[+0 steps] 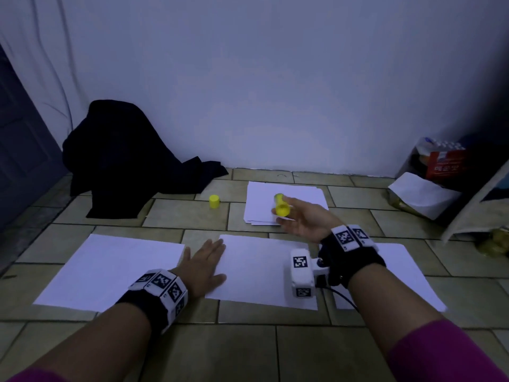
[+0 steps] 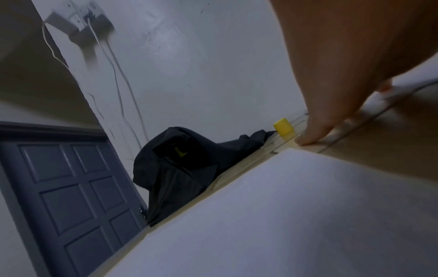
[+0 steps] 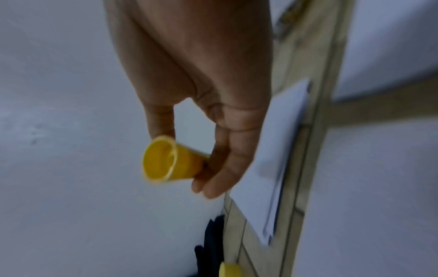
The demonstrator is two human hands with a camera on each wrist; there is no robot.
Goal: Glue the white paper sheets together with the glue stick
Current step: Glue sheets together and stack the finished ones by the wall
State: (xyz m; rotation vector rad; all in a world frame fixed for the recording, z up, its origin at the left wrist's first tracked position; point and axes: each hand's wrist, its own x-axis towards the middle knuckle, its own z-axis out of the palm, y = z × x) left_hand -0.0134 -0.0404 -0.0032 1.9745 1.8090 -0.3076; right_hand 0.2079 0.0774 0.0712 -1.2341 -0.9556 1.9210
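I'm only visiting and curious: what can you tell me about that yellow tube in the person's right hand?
The yellow plastic glue stick tube is short, round and uncapped, its open end showing a hollow rim. The right hand pinches it between thumb and fingers, lying roughly sideways in the air above the far stack of white paper sheets. It is blurred.

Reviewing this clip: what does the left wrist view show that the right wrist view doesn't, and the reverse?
Only the left wrist view shows the grey panelled door, the wall socket with cables and the left hand, fingertips down on the tiled floor. Only the right wrist view shows the right hand holding the open yellow glue stick tube, and the stack of white paper sheets. Both show the small yellow cap and the dark cloth.
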